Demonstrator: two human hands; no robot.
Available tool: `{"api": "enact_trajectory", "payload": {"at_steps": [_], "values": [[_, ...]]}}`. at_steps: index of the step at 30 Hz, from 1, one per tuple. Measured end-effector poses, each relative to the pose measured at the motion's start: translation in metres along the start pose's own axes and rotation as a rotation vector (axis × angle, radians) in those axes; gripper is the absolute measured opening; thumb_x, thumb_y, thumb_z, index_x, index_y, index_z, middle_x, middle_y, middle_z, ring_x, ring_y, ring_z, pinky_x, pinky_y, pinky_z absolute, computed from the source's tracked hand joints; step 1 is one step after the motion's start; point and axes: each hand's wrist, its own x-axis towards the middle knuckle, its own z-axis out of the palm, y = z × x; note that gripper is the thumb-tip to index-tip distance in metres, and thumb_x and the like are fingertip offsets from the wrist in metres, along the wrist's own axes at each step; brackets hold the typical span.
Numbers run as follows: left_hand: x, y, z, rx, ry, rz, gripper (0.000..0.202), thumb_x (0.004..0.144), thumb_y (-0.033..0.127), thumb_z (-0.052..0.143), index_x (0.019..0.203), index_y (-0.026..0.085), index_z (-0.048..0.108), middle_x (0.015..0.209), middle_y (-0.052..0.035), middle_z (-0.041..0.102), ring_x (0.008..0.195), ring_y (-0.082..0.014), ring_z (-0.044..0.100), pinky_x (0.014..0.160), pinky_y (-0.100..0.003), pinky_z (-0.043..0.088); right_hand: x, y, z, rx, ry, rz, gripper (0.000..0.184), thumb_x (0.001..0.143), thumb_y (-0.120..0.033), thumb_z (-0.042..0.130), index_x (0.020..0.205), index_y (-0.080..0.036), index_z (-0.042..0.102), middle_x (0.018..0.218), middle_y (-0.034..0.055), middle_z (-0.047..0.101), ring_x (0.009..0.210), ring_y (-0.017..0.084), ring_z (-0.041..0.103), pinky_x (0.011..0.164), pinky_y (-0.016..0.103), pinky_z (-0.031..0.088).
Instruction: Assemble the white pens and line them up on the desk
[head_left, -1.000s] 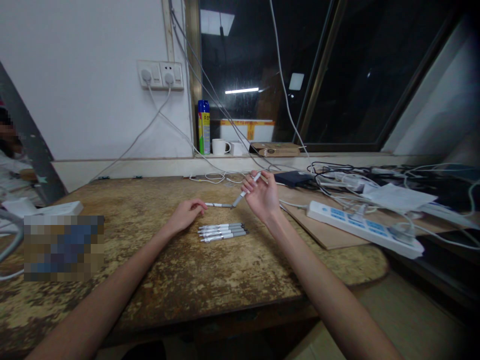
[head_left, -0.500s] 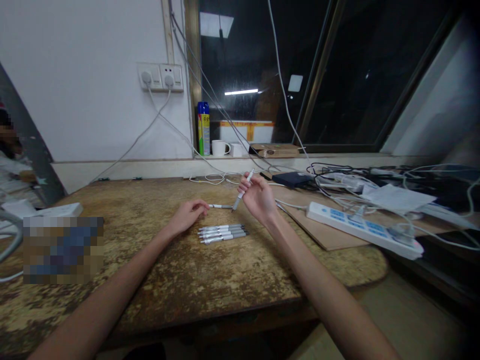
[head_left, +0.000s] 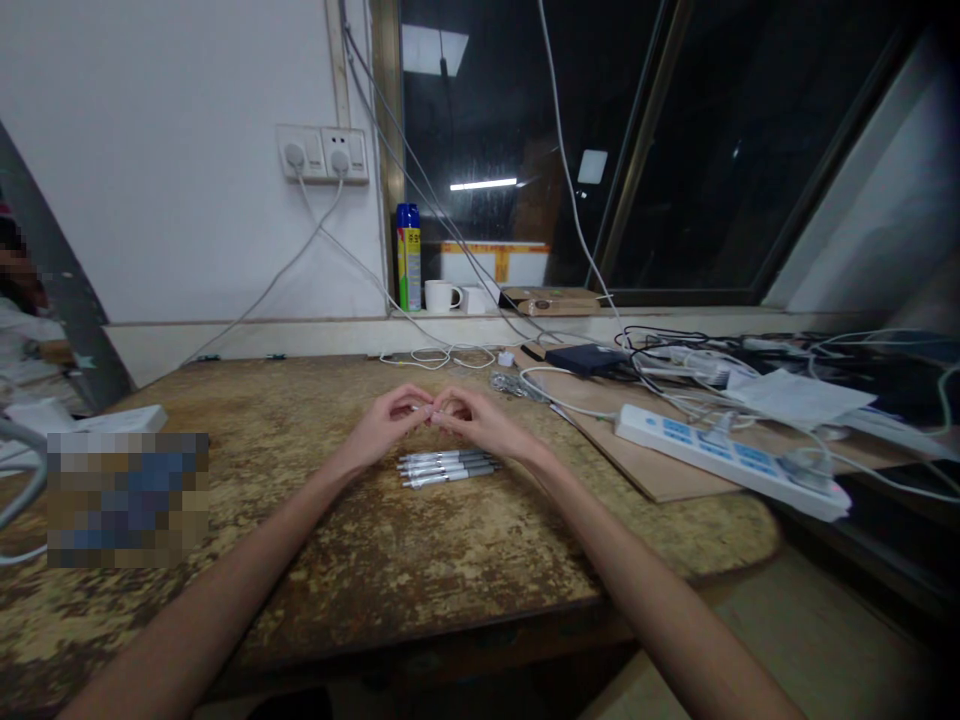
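Note:
My left hand [head_left: 386, 425] and my right hand [head_left: 480, 420] meet fingertip to fingertip above the table, their fingers curled in a pinch. A pen [head_left: 420, 407] is between them, mostly covered by the fingers; only a small pale bit shows. Just below the hands lies a row of several white-and-grey pens [head_left: 442, 468], side by side on the worn wooden table [head_left: 420, 560]. Behind my right hand is a small heap of shiny silvery pieces [head_left: 508, 383], too small to make out.
A white power strip [head_left: 727, 460] with plugs lies on the right by a brown board [head_left: 645, 465]. Tangled cables and a dark box [head_left: 589, 358] are behind it. A spray can [head_left: 409, 258] and a white mug [head_left: 441, 295] stand on the sill. A blurred patch covers something at left.
My right hand has come down and left with its pen to meet my left hand. The loose pen by the left fingers is now hidden, and the silvery heap has come into view.

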Motion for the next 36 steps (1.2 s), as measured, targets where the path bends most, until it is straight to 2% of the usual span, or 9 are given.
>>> {"api": "enact_trajectory", "payload": {"at_steps": [2,4,5,9,15,20,25,31,36], "values": [[0.001,-0.003,-0.003,0.027,0.064,-0.051,0.035,0.089,0.051,0.063,0.098,0.017,0.065,0.096,-0.0060,0.073,0.089,-0.0205,0.067,0.075,-0.029,0.051,0.001,0.006,-0.004,-0.082,0.062,0.070,0.034,0.095,-0.052,0.055,0.092,-0.019,0.063,0.071,-0.0004,0.061,0.064,0.015,0.052,0.060,0.026,0.036],[0.001,-0.008,-0.009,0.026,0.161,-0.131,0.041,0.087,0.056,0.063,0.099,0.017,0.064,0.091,-0.0067,0.074,0.083,-0.0207,0.067,0.063,-0.026,0.049,0.002,0.013,-0.012,-0.182,0.147,0.179,0.046,0.100,-0.049,0.042,0.070,-0.018,0.058,0.061,0.0006,0.055,0.060,0.015,0.048,0.060,0.028,0.034],[0.002,-0.012,-0.012,0.017,0.202,-0.165,0.044,0.085,0.058,0.065,0.099,0.017,0.064,0.092,-0.0076,0.075,0.082,-0.0210,0.067,0.060,-0.025,0.048,0.002,0.017,-0.016,-0.205,0.174,0.208,0.048,0.101,-0.046,0.040,0.065,-0.018,0.054,0.059,0.0007,0.053,0.059,0.015,0.046,0.060,0.028,0.033],[0.004,-0.024,-0.022,-0.025,0.246,-0.236,0.048,0.079,0.060,0.070,0.100,0.016,0.066,0.095,-0.0097,0.077,0.085,-0.0220,0.068,0.059,-0.025,0.050,0.003,0.027,-0.029,-0.179,0.189,0.212,0.037,0.095,-0.041,0.047,0.065,-0.019,0.052,0.061,-0.0009,0.049,0.059,0.013,0.043,0.059,0.028,0.031],[0.004,-0.026,-0.024,0.055,0.146,-0.215,0.044,0.083,0.057,0.065,0.101,0.017,0.069,0.097,-0.0092,0.077,0.086,-0.0222,0.068,0.062,-0.025,0.049,-0.001,0.026,-0.034,-0.106,0.107,0.190,0.036,0.090,-0.048,0.053,0.069,-0.018,0.055,0.063,-0.0019,0.048,0.062,0.013,0.042,0.059,0.026,0.031],[0.001,-0.021,-0.025,0.245,-0.049,-0.179,0.037,0.083,0.050,0.066,0.100,0.020,0.080,0.093,-0.0065,0.078,0.081,-0.0218,0.067,0.071,-0.029,0.049,-0.010,0.040,-0.039,-0.182,-0.084,0.225,0.040,0.086,-0.056,0.060,0.075,-0.017,0.061,0.068,-0.0004,0.057,0.063,0.013,0.045,0.061,0.027,0.034],[-0.004,-0.018,-0.025,0.235,-0.216,-0.193,0.032,0.081,0.046,0.067,0.098,0.023,0.081,0.096,-0.0050,0.079,0.088,-0.0242,0.069,0.080,-0.032,0.051,-0.015,0.047,-0.042,-0.250,-0.218,0.216,0.034,0.085,-0.050,0.064,0.081,-0.017,0.068,0.077,0.0027,0.065,0.069,0.016,0.052,0.065,0.028,0.040],[-0.005,-0.020,-0.026,0.199,-0.315,-0.166,0.028,0.080,0.044,0.069,0.095,0.023,0.082,0.092,-0.0061,0.079,0.081,-0.0208,0.069,0.076,-0.029,0.051,-0.013,0.043,-0.044,-0.237,-0.281,0.228,0.037,0.083,-0.052,0.067,0.080,-0.015,0.072,0.078,0.0043,0.069,0.072,0.017,0.056,0.067,0.028,0.043],[-0.006,-0.019,-0.027,0.191,-0.357,-0.194,0.029,0.079,0.045,0.070,0.097,0.024,0.082,0.094,-0.0070,0.080,0.086,-0.0230,0.070,0.082,-0.032,0.052,-0.012,0.043,-0.046,-0.222,-0.300,0.267,0.040,0.078,-0.055,0.071,0.081,-0.015,0.073,0.077,0.0046,0.070,0.069,0.017,0.057,0.064,0.027,0.043]]}}
